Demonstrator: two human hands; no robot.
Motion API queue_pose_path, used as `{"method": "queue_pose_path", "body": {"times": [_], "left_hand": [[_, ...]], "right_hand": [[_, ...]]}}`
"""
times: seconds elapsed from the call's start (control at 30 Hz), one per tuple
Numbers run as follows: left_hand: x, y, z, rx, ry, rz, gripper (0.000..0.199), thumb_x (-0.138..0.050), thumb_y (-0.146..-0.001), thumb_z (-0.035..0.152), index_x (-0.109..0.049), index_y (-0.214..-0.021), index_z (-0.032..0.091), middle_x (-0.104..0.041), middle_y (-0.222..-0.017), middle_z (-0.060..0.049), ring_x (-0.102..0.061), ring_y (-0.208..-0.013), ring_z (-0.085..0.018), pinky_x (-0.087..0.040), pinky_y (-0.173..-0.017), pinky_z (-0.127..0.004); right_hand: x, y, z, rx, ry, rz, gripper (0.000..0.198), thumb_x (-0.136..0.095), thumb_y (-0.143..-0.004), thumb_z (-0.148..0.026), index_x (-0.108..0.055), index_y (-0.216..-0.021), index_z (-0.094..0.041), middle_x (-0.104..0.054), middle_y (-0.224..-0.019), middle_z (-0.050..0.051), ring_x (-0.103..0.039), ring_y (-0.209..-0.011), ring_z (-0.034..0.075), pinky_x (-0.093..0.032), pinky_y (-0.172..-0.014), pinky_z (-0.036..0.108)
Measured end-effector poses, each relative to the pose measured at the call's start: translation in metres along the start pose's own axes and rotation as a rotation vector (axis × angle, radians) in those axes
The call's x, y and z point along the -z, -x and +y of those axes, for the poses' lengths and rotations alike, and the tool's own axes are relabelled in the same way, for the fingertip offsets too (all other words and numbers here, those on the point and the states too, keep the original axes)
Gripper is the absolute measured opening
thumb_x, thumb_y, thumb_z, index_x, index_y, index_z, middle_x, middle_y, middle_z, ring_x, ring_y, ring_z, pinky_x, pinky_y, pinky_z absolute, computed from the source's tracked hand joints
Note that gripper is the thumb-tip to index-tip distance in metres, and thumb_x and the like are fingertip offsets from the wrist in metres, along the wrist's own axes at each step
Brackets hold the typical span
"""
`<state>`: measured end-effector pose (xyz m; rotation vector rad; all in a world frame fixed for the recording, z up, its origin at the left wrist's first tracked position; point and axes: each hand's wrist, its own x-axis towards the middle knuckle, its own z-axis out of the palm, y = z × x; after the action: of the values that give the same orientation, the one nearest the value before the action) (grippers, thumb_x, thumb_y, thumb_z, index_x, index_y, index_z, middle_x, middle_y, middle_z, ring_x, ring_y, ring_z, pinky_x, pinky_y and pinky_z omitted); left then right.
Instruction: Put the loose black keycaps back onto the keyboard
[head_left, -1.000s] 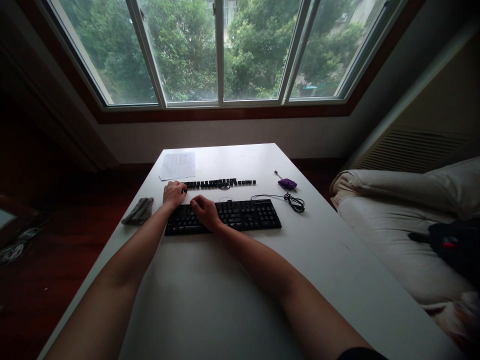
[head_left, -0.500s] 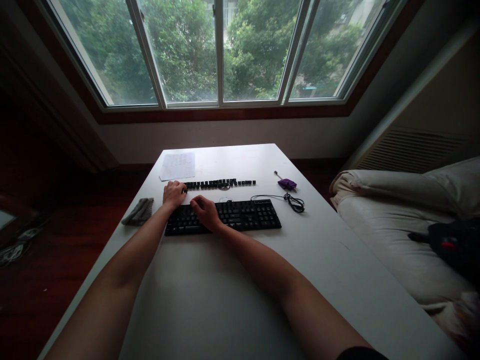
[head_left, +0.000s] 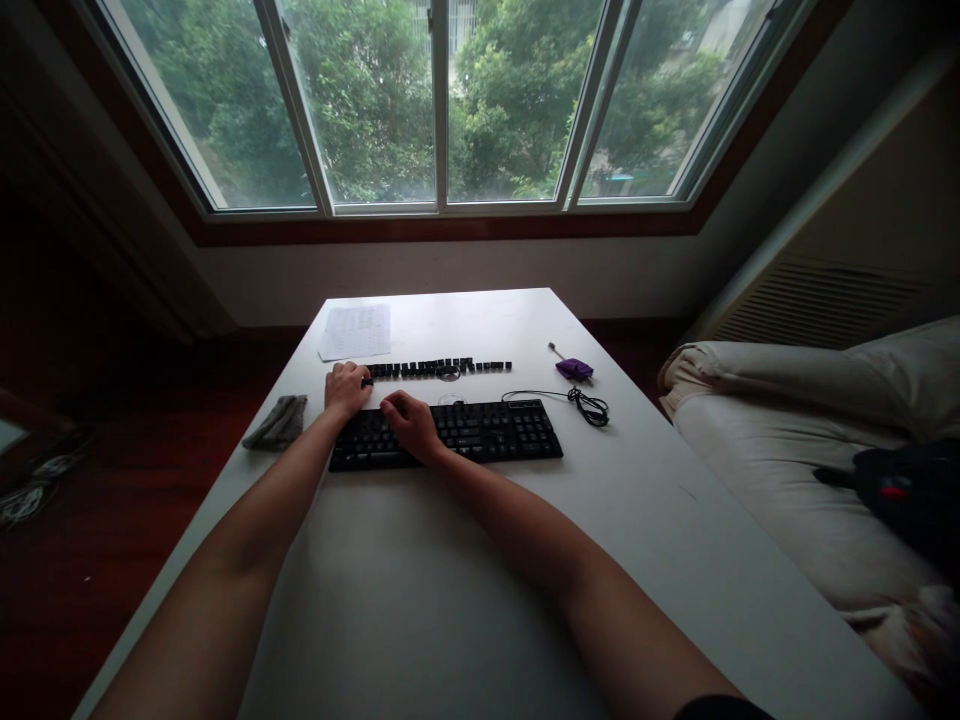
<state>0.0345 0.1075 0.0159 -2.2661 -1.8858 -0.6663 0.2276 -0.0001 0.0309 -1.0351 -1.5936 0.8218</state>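
A black keyboard (head_left: 480, 430) lies on the white table, its left part covered by my forearms and hands. Past its back left corner, my left hand (head_left: 347, 388) is closed, with a small black keycap (head_left: 367, 381) at its fingertips. Over the keyboard's left half rests my right hand (head_left: 410, 418), fingers curled together; whatever they may grip is hidden. A row of loose black keycaps (head_left: 420, 369) runs behind the keyboard, starting beside my left fingers. A thin round loop (head_left: 448, 376) sits by that row.
A grey cloth (head_left: 277, 423) lies left of the keyboard, with a paper sheet (head_left: 355, 332) at the far left. To the right are the coiled cable (head_left: 589, 408) and a purple item (head_left: 574, 369) with a thin stick. A couch (head_left: 780, 480) stands beside the table (head_left: 420, 600).
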Motion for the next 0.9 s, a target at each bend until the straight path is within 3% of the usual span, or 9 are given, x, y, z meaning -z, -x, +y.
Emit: {"method": "queue_pose_path", "body": {"times": [0.63,0.9], "left_hand": [[0.0,0.0,-0.001,0.004,-0.006,-0.01,0.021,-0.062,-0.08,0.025,-0.07,-0.099,0.024,-0.063,-0.11,-0.012,-0.049,-0.114,-0.035,-0.041,-0.097,-0.049],[0.006,0.011,-0.004,-0.005,0.029,0.075,0.019,-0.056,-0.087,0.028,-0.07,-0.099,0.023,-0.065,-0.107,-0.011,-0.051,-0.107,-0.031,-0.042,-0.096,-0.046]], "right_hand": [[0.0,0.0,0.001,0.007,-0.004,-0.01,0.031,-0.05,-0.094,-0.047,-0.066,-0.089,-0.02,-0.058,-0.067,-0.002,-0.052,-0.063,0.013,-0.041,-0.064,0.023],[-0.001,0.0,0.002,0.008,-0.003,-0.009,0.03,-0.052,-0.093,-0.047,-0.066,-0.089,-0.021,-0.058,-0.065,-0.003,-0.05,-0.06,0.013,-0.041,-0.062,0.023]]}}
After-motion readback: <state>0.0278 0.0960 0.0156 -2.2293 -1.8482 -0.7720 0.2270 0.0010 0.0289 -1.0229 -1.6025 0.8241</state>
